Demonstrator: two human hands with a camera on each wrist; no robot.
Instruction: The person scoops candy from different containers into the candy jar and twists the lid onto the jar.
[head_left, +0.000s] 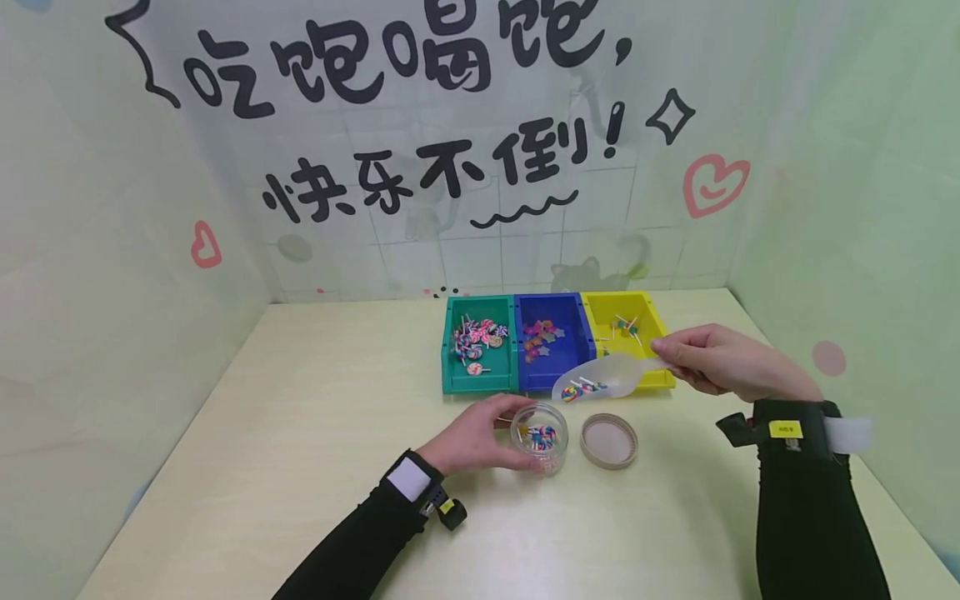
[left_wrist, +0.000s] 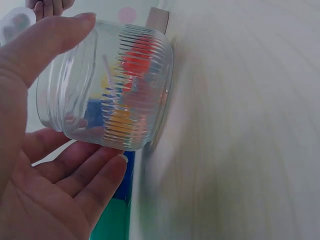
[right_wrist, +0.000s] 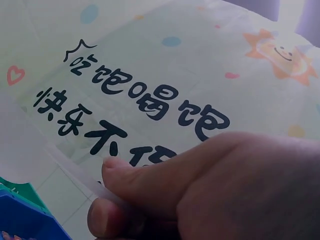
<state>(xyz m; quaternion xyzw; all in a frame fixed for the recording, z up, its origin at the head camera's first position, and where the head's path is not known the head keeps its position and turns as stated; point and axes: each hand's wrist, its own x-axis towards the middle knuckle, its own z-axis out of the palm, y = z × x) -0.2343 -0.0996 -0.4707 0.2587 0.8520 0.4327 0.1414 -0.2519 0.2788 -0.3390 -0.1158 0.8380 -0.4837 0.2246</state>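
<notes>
My left hand [head_left: 480, 437] holds a clear glass jar [left_wrist: 80, 95] upright on the table, thumb on one side and fingers on the other. Small colourful lollipop pieces [head_left: 542, 437] lie inside the open jar. The right hand [head_left: 723, 360] pinches the handle of a translucent white scoop [head_left: 618, 373], which hangs over the front of the blue and yellow bins. A few rainbow lollipop pieces [head_left: 583, 389] rest near the scoop's tip, up and to the right of the jar mouth. In the right wrist view, thumb and forefinger [right_wrist: 107, 217] close on the handle.
Behind the jar stand three joined bins: a green bin [head_left: 480, 383] with lollipop pieces, a blue bin [head_left: 573, 308] with star-shaped pieces, and a yellow bin [head_left: 656, 382] with a few lollipop pieces. A round lid [head_left: 609, 442] lies right of the jar. A printed curtain [head_left: 465, 167] hangs behind.
</notes>
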